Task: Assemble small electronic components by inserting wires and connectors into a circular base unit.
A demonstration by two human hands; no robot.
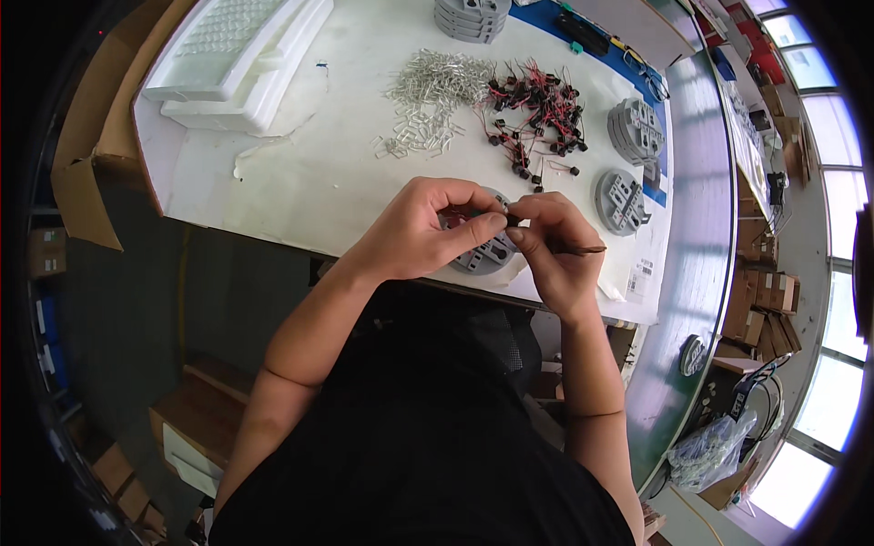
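My left hand (428, 227) and my right hand (555, 250) meet over a grey round fixture (487, 257) at the near edge of the white table (300, 182). The left thumb and fingers pinch a small dark part at the point where both hands touch. My right hand grips a thin brown tool (578, 248) that sticks out to the right, its tip at that small part. Beyond the hands lie a pile of small black parts with red wires (537, 114) and a pile of small clear pieces (432, 100).
Two more grey round fixtures (621, 200) (637, 127) lie at the right of the table, a stack of them (472, 18) at the back. White foam trays (241, 59) sit at the back left beside a cardboard box (91, 136). A long green bench (692, 227) runs along the right.
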